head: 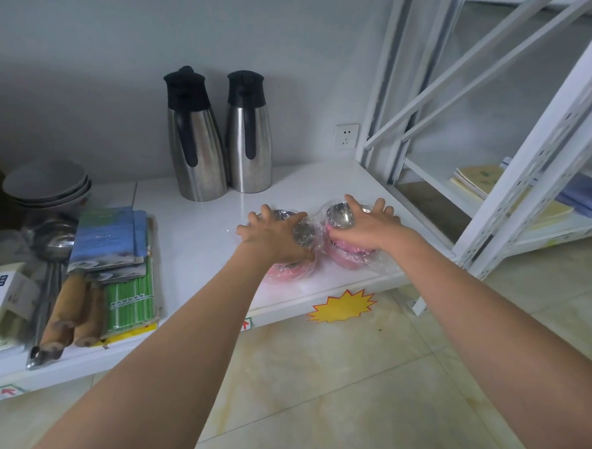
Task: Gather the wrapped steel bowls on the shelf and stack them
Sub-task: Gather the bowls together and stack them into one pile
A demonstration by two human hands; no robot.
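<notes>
Steel-lined pink bowls in plastic wrap sit side by side near the shelf (324,188) front edge. Left hand (273,231) spreads over the left wrapped bowl (291,258), right hand (366,224) over the right wrapped bowl (346,251); fingers splayed on top, grip not clearly closed. Each bowl looks empty.

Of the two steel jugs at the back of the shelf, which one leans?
The left jug leans, its black top tipped leftward; the right jug beside it stands upright, nearer the wall socket.
</notes>
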